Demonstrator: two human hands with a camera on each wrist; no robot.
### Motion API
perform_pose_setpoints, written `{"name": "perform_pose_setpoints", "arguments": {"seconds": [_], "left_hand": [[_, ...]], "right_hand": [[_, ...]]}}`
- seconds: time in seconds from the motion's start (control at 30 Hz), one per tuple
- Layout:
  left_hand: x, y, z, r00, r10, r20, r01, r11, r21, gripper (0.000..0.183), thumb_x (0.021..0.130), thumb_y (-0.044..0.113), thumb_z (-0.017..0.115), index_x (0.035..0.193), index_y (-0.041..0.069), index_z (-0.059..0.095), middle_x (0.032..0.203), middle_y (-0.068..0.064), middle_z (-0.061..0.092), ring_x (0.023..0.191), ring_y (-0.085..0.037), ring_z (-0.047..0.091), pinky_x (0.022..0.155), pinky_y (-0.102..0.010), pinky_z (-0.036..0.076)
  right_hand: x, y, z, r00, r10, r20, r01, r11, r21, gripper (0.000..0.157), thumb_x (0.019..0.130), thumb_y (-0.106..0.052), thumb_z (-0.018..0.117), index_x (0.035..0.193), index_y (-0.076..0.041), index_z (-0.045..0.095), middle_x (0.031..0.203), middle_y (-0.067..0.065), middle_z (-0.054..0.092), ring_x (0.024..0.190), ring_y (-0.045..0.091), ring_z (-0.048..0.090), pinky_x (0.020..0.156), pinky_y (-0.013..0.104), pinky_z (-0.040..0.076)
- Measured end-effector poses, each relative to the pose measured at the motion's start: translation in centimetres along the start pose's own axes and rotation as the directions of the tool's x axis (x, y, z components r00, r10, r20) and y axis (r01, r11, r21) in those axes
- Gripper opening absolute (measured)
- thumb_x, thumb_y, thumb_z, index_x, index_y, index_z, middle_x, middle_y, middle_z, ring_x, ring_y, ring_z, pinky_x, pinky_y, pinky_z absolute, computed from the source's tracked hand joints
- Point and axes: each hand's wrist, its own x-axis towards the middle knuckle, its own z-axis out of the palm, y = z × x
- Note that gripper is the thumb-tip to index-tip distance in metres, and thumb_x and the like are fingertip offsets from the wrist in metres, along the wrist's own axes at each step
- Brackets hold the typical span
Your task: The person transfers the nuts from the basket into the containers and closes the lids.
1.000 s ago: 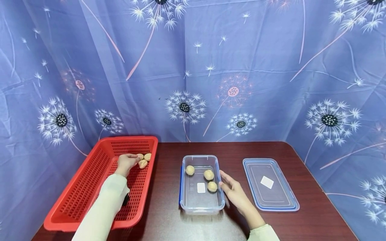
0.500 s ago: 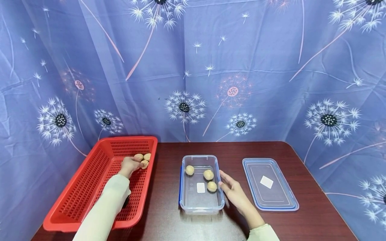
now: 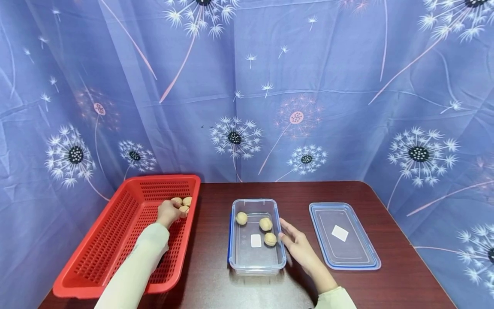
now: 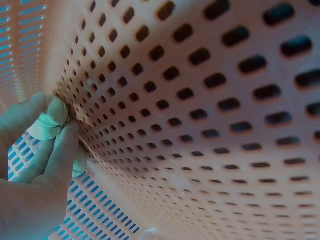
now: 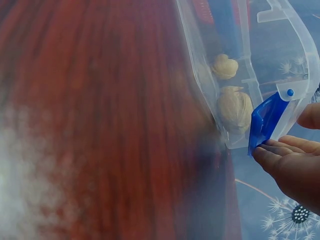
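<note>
Walnut (image 4: 56, 111) is pinched by the left hand (image 3: 168, 212) in the red basket (image 3: 109, 234), left of the clear container (image 3: 256, 260), whose long axis runs front to back and whose blue latch (image 5: 266, 120) is touched by the right hand (image 3: 302, 249), fingers loose; since a second earlier, the left hand has been shifted rightward

Your left arm (image 3: 133, 267) slanted up from the bottom edge, your left hand (image 3: 167, 213) pinching with bent fingers at lower left, while your right hand (image 3: 302, 249), lower right of centre, held its thumb apart from nearly straight fingers.
</note>
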Motion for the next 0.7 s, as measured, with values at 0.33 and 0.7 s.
{"name": "perform_pose_setpoints", "arguments": {"seconds": [0.33,0.7], "left_hand": [[-0.3,0.2,-0.6,1.0,-0.006,-0.019,0.006,1.0,-0.012,0.043,0.075,0.012,0.078,0.111,-0.009,0.065,0.115,-0.029,0.06,0.114,-0.048,0.047,0.098,-0.052,0.041],[-0.2,0.1,-2.0,0.997,-0.072,-0.01,0.069,0.978,-0.199,0.048,0.082,0.011,0.074,0.121,-0.012,0.058,0.13,-0.033,0.048,0.12,-0.048,0.041,0.099,-0.053,0.039]], "right_hand": [[0.0,-0.1,0.1,1.0,-0.008,-0.004,0.008,1.0,0.0,0.05,0.097,-0.003,0.051,0.144,0.005,0.036,0.148,0.021,0.038,0.137,0.033,0.034,0.108,0.043,0.03],[0.0,0.1,0.0,1.0,-0.01,-0.003,0.01,1.0,-0.01,0.049,0.097,-0.003,0.051,0.144,0.005,0.037,0.147,0.021,0.038,0.137,0.033,0.034,0.109,0.043,0.029]]}}
